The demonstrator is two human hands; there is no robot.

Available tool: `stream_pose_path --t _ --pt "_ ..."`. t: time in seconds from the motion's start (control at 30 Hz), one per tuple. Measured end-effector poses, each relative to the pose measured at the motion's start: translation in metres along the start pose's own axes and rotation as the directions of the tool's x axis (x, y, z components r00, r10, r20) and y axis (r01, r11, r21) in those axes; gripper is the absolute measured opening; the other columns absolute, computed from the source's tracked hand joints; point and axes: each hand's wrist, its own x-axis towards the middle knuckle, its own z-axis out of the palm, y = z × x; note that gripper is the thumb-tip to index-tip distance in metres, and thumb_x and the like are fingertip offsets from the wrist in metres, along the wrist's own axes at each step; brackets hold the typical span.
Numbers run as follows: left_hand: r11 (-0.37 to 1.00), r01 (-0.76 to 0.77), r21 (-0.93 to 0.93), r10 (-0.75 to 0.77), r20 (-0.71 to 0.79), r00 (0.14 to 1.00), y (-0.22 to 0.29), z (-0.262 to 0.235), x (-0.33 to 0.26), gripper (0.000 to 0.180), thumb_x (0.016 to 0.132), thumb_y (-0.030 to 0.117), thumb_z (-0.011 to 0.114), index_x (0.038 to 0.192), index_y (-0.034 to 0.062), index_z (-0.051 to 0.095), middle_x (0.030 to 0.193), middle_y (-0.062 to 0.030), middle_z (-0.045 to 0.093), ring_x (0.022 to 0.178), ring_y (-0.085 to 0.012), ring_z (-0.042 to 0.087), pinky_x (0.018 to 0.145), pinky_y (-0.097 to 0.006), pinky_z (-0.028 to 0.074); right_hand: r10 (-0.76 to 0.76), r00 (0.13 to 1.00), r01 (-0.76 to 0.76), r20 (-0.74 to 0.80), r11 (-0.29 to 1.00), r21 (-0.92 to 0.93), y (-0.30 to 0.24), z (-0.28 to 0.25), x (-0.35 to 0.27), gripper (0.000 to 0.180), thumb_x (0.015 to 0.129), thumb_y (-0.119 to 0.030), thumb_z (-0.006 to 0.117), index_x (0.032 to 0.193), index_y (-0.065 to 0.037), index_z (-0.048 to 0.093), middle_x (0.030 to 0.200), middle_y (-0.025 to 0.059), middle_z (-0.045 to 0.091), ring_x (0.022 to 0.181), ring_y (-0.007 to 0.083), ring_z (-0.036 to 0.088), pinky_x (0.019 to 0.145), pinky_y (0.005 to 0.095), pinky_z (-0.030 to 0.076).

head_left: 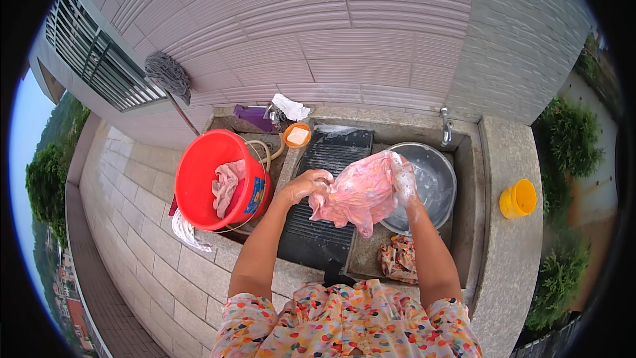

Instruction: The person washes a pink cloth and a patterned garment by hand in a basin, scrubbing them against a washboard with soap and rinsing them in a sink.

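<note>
A wet pink patterned cloth garment point(361, 189) is stretched between my two hands, over the dark ribbed washboard point(318, 225) and the near-left rim of a metal basin point(434, 179). My left hand point(305, 185) grips its left end with closed fingers. Suds cover my right hand point(404, 185), which is closed on the other end beside the basin. Greyish soapy water shows in the basin. Below it, a crumpled patterned cloth point(399, 258) lies in the sink.
A red bucket point(192, 189) holding a pink cloth point(228, 185) stands left. Soap point(298, 135) rests in an orange bowl point(289, 142). Taps rise at the back; the right one point(446, 127) is by the basin. A yellow cup point(518, 199) stands on the right ledge. A mop point(168, 76) leans on the wall.
</note>
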Motion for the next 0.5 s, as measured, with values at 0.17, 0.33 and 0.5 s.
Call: stream_pose_path --t 0.17,0.33,0.5 --pt "0.752 -0.407 0.519 0.484 -0.015 0.875 0.001 0.022 0.018 0.091 0.06 0.028 0.079 0.134 0.0089 0.029 0.118 -0.018 0.051 0.107 -0.0267 0.051 0.093 -0.037 0.039 0.111 0.915 -0.072 0.388 0.991 -0.114 0.0 0.053 -0.013 0.031 0.09 -0.036 0.052 0.094 -0.006 0.051 0.08 0.0 0.052 0.072 0.0076 0.046 0.064 0.0246 0.042" --pt "0.909 -0.283 0.306 0.341 -0.157 0.927 0.025 0.039 0.01 0.044 0.065 0.008 0.069 0.106 0.0002 0.056 0.097 -0.009 0.06 0.09 -0.017 0.057 0.08 -0.03 0.045 -0.091 0.902 0.023 0.422 0.986 0.164 -0.011 0.048 -0.018 0.038 0.079 -0.021 0.068 0.107 -0.006 0.048 0.091 0.0055 0.058 0.082 0.012 0.054 0.074 0.0243 0.045" --pt "0.847 -0.499 -0.183 0.416 -0.356 0.837 0.028 0.032 0.001 0.018 0.069 -0.004 0.057 0.086 -0.0005 0.062 0.082 -0.0014 0.062 0.076 -0.0115 0.056 0.068 -0.025 0.044 0.414 0.85 -0.161 0.327 0.795 -0.585 0.017 0.016 -0.026 0.043 0.068 -0.02 0.076 0.103 -0.001 0.059 0.094 0.0071 0.062 0.085 0.0112 0.056 0.075 0.0277 0.047"
